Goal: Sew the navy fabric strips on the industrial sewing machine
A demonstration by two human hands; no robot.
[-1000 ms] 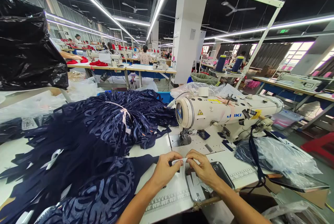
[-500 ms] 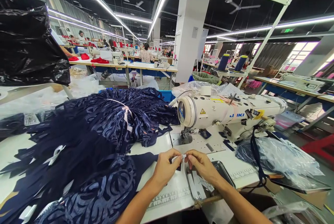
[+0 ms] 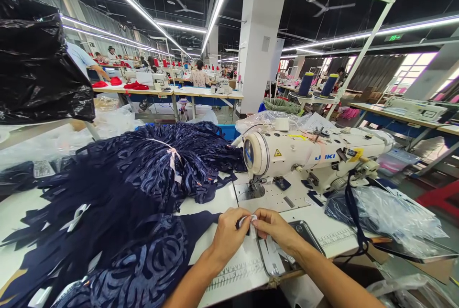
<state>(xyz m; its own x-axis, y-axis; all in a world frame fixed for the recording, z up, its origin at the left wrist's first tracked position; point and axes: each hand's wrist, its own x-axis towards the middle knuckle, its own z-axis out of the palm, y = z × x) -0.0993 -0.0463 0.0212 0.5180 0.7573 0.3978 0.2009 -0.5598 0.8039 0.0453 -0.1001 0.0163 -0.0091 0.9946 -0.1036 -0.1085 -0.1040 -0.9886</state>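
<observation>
A small white fabric label (image 3: pixel 254 222) is pinched between my two hands in front of the sewing machine. My left hand (image 3: pixel 231 229) grips its left side with thumb and forefinger. From the right, my right hand (image 3: pixel 274 229) closes its fingertips on the same piece. Both hands hover just above the machine table, short of the needle area (image 3: pixel 255 189). Left of them lie navy patterned fabric pieces (image 3: pixel 143 260), one dark corner reaching close to my left hand. Below my right hand are white label strips (image 3: pixel 274 258) in a tray, beside a dark phone (image 3: pixel 307 236).
The white sewing machine (image 3: pixel 294 150) stands behind my hands. A tied bundle of navy pieces (image 3: pixel 186 155) is piled at left. A plastic bag (image 3: pixel 383 217) lies at right with a dark cord (image 3: pixel 353 217). A black plastic bag (image 3: pixel 43 64) juts in at upper left.
My hands have drawn closer together and turned the white label, which now hangs lower between the fingertips. The head view has shifted slightly. A co-worker's arm shows more at the far left.
</observation>
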